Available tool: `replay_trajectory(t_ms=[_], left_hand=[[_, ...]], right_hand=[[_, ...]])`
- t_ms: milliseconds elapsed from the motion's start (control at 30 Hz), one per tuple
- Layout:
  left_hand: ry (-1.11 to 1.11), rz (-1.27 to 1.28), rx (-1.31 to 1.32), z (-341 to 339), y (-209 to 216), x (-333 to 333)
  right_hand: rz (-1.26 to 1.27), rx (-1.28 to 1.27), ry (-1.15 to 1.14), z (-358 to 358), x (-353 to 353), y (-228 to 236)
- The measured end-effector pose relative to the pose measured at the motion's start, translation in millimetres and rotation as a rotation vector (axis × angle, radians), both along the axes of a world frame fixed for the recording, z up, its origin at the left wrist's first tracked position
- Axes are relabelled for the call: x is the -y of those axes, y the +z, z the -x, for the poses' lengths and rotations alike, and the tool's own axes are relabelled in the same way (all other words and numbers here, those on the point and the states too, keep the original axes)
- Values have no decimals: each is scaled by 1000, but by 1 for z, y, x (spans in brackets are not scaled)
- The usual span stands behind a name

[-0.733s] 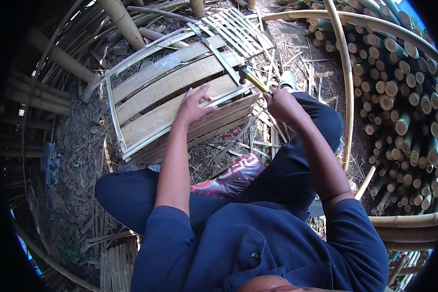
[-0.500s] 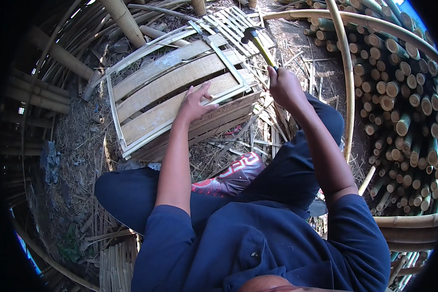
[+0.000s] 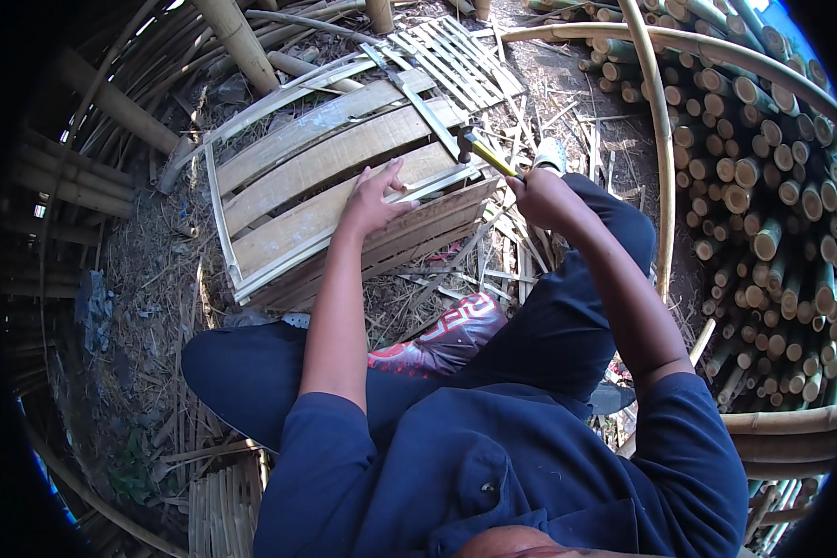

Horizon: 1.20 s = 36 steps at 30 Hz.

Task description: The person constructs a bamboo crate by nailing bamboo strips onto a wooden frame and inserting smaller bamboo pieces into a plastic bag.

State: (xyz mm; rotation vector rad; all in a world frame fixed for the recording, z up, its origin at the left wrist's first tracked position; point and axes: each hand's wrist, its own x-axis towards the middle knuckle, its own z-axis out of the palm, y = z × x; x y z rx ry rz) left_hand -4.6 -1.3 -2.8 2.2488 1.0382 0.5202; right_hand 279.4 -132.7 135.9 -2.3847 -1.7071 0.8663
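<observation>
My right hand grips a hammer with a dark head and a yellow-and-black handle. The hammer's head is at the near right corner of a wooden crate; contact cannot be made out. Pale narrow strips frame the crate's top over wide, spaced boards. My left hand rests on the near edge of that top, its thumb and fingers apart, close to the light strip there. Whether a nail stands at the corner is too small to tell.
A slatted panel lies beyond the crate. Cut bamboo poles are stacked at the right behind a curved pole. Bamboo posts stand at the far left. Wood scraps and a printed bag lie near my legs.
My right hand has swung the hammer down and toward me, from raised beyond the crate's right side to its near right corner. My left hand has stayed in place.
</observation>
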Motion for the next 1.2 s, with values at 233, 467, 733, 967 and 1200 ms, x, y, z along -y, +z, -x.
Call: replay_trajectory(t_ms=[233, 467, 733, 967, 1200], left_hand=[[0, 19, -7, -1, 5, 0], [-1, 88, -30, -2, 14, 4], [15, 6, -28, 1, 1, -1], [1, -28, -15, -4, 0, -1], [8, 27, -4, -4, 4, -1]], right_hand=[[-235, 64, -18, -4, 14, -29], [-400, -3, -115, 16, 6, 25], [-91, 53, -58, 5, 27, 4], [-167, 55, -52, 1, 12, -23], [-211, 19, -53, -3, 2, -32]])
